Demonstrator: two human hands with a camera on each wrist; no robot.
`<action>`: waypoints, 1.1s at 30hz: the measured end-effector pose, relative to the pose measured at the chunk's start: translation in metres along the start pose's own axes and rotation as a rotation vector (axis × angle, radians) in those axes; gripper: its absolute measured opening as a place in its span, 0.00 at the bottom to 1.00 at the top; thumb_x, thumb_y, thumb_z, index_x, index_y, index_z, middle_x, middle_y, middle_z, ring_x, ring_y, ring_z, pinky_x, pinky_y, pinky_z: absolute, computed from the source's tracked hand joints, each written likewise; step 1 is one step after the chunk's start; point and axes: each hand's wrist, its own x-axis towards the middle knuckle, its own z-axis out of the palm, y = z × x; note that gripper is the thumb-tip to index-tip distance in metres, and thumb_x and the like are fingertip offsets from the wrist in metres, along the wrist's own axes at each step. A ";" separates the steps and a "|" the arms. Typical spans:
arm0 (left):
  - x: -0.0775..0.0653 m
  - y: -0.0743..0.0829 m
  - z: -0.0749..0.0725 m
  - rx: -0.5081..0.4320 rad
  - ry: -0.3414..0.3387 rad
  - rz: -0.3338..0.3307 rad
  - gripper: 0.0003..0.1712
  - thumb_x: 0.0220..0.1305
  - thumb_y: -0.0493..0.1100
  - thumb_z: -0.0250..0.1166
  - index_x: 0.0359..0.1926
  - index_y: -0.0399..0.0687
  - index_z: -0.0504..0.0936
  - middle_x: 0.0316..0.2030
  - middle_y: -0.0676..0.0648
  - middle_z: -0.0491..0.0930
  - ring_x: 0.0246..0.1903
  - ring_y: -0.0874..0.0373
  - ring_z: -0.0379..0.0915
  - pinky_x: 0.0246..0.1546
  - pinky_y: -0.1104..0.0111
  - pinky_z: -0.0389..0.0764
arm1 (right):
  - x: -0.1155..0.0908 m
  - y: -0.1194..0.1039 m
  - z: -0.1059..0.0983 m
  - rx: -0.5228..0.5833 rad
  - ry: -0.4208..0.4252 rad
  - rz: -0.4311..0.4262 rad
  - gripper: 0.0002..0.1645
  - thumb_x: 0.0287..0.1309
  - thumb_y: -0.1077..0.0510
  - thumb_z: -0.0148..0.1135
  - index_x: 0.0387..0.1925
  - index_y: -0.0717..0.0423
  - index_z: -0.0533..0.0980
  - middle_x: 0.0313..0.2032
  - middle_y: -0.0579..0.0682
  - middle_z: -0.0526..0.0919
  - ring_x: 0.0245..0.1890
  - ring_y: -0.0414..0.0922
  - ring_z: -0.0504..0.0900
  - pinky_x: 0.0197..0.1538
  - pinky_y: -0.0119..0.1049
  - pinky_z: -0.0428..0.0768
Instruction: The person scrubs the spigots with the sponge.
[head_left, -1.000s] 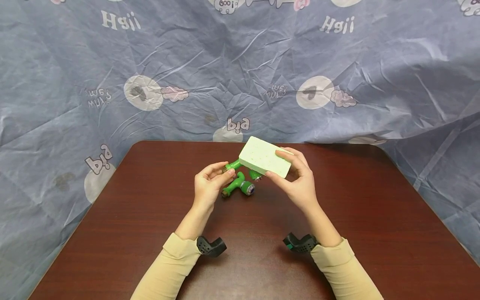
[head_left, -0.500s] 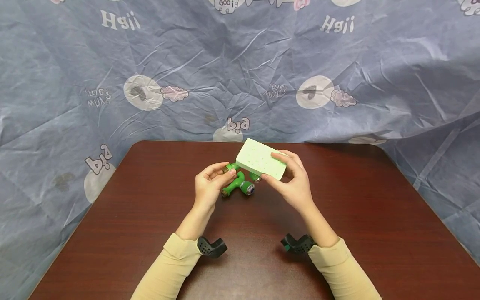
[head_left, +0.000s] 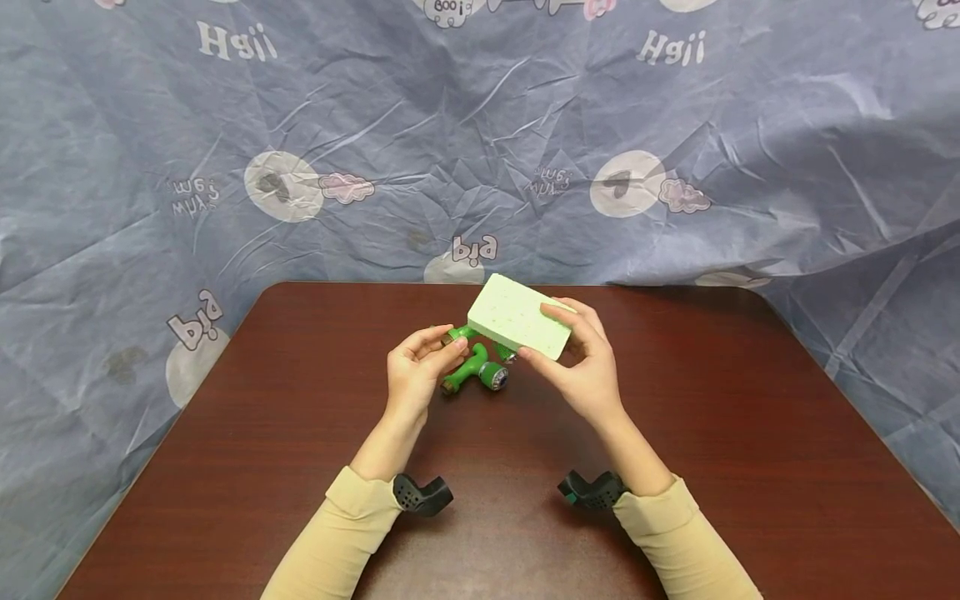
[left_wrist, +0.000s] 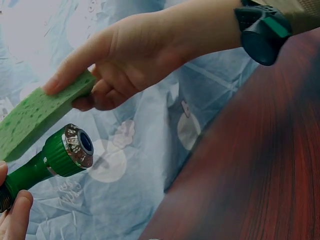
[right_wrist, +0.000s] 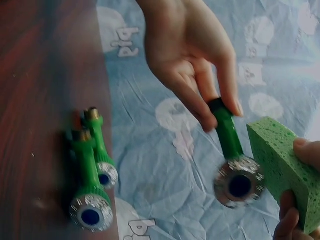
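A pale green rectangular sponge [head_left: 517,317] is gripped at its right end by my right hand [head_left: 588,367], thumb along the near edge and fingers over the far side. My left hand [head_left: 416,371] pinches the threaded end of a green tap [left_wrist: 30,167] between thumb and fingers. The tap's ribbed knob, with a silver face and blue centre, points toward the right arm. In the right wrist view, the sponge's side is close to this knob. From the head camera, the sponge covers much of the held tap.
Two similar green taps [right_wrist: 87,170] lie side by side on the dark red-brown table [head_left: 300,433]; the head view shows one clearly, just beyond the left thumb. A crumpled blue patterned cloth [head_left: 405,125] hangs behind the table's far edge.
My right hand and the sponge have shifted slightly left, toward the left hand. The left hand keeps its pinch on the tap almost unmoved; the tap on the table lies as before.
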 end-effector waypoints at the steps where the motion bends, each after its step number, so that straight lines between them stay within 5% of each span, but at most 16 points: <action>1: 0.000 0.000 0.000 0.000 -0.004 0.001 0.15 0.50 0.24 0.67 0.42 0.32 0.80 0.30 0.43 0.82 0.27 0.53 0.83 0.36 0.58 0.83 | -0.001 -0.002 0.002 -0.016 -0.021 -0.006 0.32 0.38 0.78 0.70 0.51 0.74 0.72 0.55 0.66 0.67 0.44 0.41 0.75 0.38 0.23 0.76; 13: -0.001 0.004 0.001 0.016 -0.002 0.003 0.16 0.50 0.24 0.67 0.42 0.32 0.81 0.30 0.39 0.81 0.26 0.55 0.82 0.34 0.61 0.84 | -0.002 0.000 0.002 -0.108 -0.031 -0.024 0.32 0.38 0.76 0.72 0.50 0.72 0.74 0.54 0.67 0.68 0.45 0.46 0.74 0.36 0.23 0.76; 23: 0.000 0.004 -0.001 -0.024 0.001 0.003 0.14 0.50 0.24 0.67 0.41 0.36 0.81 0.27 0.46 0.81 0.26 0.56 0.82 0.33 0.63 0.84 | 0.011 0.022 -0.024 -0.085 0.232 0.111 0.31 0.42 0.74 0.70 0.52 0.72 0.73 0.54 0.64 0.67 0.33 0.38 0.75 0.32 0.21 0.76; 33: 0.002 0.006 -0.003 -0.051 0.021 0.030 0.14 0.52 0.25 0.66 0.42 0.34 0.80 0.27 0.45 0.80 0.26 0.55 0.83 0.33 0.66 0.84 | 0.008 0.033 -0.021 0.096 0.090 0.017 0.33 0.39 0.79 0.68 0.53 0.71 0.73 0.54 0.58 0.68 0.41 0.43 0.77 0.37 0.23 0.78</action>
